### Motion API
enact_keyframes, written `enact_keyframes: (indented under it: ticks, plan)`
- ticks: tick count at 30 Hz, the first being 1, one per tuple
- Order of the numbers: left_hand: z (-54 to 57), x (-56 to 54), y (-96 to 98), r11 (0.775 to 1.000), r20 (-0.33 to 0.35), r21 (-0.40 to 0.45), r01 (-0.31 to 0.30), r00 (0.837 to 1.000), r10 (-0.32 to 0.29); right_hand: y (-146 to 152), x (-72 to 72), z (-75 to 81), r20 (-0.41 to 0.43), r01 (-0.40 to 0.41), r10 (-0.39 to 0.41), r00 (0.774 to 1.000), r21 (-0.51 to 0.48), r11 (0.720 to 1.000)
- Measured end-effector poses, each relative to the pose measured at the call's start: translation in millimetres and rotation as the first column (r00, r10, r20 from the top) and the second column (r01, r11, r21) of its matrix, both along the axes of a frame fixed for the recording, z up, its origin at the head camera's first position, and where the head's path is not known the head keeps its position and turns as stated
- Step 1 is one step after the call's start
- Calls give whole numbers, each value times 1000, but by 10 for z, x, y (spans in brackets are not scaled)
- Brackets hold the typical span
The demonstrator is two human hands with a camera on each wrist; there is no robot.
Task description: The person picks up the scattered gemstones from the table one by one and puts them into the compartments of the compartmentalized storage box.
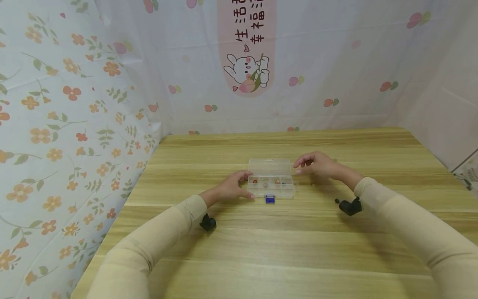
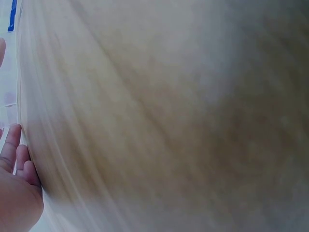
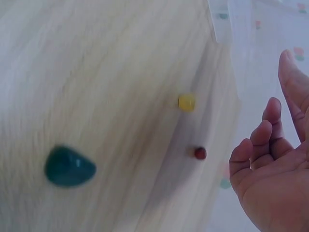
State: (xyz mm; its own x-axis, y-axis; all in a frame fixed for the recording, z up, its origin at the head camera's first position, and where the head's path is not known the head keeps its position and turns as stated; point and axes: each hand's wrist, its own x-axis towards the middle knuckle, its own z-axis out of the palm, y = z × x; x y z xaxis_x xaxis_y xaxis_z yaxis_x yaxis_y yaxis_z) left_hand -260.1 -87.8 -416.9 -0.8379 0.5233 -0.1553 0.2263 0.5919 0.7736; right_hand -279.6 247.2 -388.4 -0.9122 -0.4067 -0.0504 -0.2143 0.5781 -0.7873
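A clear plastic compartment box (image 1: 270, 193) lies on the table with its lid (image 1: 269, 167) folded back and a blue latch (image 1: 270, 199) at its front. Small coloured stones (image 1: 277, 182) lie in several of its compartments. My left hand (image 1: 232, 187) holds the box's left end, thumb at the front corner, other fingers toward the back. Just right of the lid, my right hand (image 1: 317, 165) hovers with fingers loosely bent and nothing visible in them. Below it, the right wrist view shows a dark green stone (image 3: 70, 166), a yellow cube (image 3: 187, 102) and a red bead (image 3: 200, 153).
The wood-grain table (image 1: 231, 257) runs back to a printed cloth (image 1: 317, 58) hanging behind it. Another flowered cloth (image 1: 56, 137) hangs along the left side. Black wrist mounts (image 1: 351, 206) show beneath the cream sleeves (image 1: 410, 228).
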Motion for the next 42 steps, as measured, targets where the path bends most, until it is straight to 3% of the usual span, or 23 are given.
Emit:
enact_keyframes:
  ticks: [18,29,42]
  plan:
    - [6,-2,-1,1000,3,14,-10,1000,10,583,-86,82,36,108,-108,993,15,994]
    - [22,11,4,1000,6,12,2,1000,-2,931,-114,30,39,165,-165,985,13,986]
    - [12,10,1,1000,-1,11,3,1000,-3,1115,-161,-11,41,212,-214,976,64,975]
